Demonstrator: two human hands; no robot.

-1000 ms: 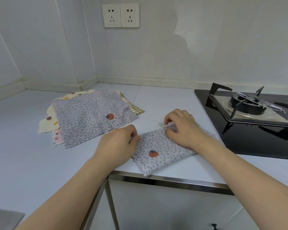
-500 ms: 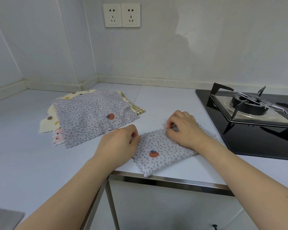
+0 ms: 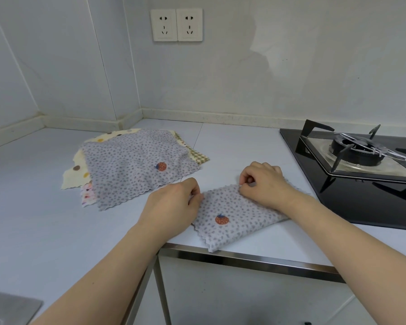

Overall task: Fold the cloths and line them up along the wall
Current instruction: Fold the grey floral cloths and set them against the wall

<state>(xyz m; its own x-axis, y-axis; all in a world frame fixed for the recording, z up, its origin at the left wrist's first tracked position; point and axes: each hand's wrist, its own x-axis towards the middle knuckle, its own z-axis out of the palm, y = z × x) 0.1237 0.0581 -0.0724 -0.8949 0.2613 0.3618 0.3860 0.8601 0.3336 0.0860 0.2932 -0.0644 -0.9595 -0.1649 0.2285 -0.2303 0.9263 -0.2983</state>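
I see the white countertop (image 3: 232, 146) running to the wall, with a black gas hob (image 3: 361, 174) at its right. A pile of unfolded cloths (image 3: 131, 165) lies left of centre, a grey dotted one on top. Near the counter's front edge sits the folded grey strawberry cloth (image 3: 232, 221). My left hand (image 3: 171, 207) pinches its left corner with curled fingers; my right hand (image 3: 265, 184) pinches its far edge the same way.
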